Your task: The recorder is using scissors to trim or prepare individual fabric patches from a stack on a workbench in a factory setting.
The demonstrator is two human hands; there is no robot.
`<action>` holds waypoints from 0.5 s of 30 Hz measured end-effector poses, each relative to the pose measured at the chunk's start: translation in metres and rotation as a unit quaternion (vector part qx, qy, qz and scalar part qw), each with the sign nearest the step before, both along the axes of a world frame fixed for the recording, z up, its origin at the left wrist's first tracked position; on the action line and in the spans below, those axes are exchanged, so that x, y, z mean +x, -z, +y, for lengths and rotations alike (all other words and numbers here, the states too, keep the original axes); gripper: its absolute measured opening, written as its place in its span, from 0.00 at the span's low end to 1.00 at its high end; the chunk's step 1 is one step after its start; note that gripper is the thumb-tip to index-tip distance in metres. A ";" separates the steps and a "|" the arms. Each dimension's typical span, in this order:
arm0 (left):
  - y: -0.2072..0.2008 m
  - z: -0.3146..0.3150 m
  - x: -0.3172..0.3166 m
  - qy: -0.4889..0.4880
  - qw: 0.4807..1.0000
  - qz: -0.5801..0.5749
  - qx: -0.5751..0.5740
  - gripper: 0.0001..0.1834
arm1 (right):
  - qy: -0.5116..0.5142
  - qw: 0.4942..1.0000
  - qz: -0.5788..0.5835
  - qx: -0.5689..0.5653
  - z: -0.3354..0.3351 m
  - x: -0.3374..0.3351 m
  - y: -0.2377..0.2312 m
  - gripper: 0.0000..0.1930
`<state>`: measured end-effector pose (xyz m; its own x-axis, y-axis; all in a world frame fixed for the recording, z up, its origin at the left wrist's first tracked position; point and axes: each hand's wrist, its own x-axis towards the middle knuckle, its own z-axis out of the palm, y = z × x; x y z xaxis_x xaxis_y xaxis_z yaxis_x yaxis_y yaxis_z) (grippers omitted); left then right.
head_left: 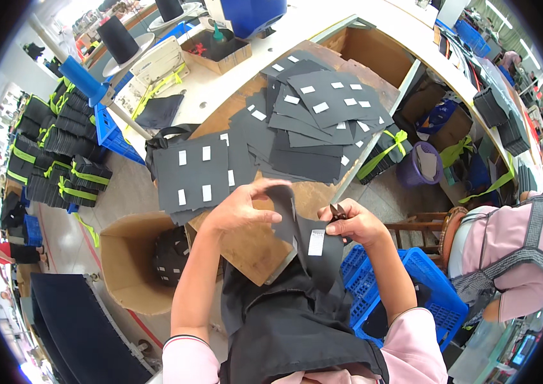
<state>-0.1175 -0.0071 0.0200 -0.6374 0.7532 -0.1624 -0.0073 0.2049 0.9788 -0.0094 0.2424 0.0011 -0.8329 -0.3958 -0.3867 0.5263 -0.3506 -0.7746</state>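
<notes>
A bent black panel [313, 262] with a white label hangs over the near edge of the wooden board, in front of my apron. My left hand [243, 208] curls around its upper left edge, thumb and fingers on either side. In my right hand [358, 224] is a pair of dark thread snips [337, 212], with the thumb pressed at the panel's right edge. Beyond my hands lies a loose pile of black panels [306, 153] with white labels. Left of it, a neater stack of similar panels [191, 169] overhangs the board.
The wooden board [252, 253] rests across the white table. A cardboard box [131, 256] with dark pieces stands at left, a blue crate [434, 294] at right. Another person [514, 249] sits at far right. Bundles tied with yellow-green strips [54, 147] are stacked at far left.
</notes>
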 end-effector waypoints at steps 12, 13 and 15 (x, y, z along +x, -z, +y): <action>0.001 -0.010 0.085 -0.142 0.949 -0.275 0.056 0.09 | 0.175 0.783 0.254 0.540 -0.016 0.032 0.031 0.11; 0.002 -0.010 0.091 -0.178 0.945 -0.270 0.049 0.10 | 0.170 0.786 0.252 0.537 -0.029 0.035 0.024 0.11; 0.003 -0.013 0.100 -0.212 0.934 -0.279 0.063 0.10 | 0.314 0.658 0.332 0.598 -0.052 0.044 0.004 0.17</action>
<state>-0.0175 -0.0197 0.0175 -0.7257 0.4868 -0.4862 -0.5782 -0.0486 0.8144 0.0341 0.1906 -0.0029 -0.8294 0.3645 0.4234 -0.0260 0.7319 -0.6809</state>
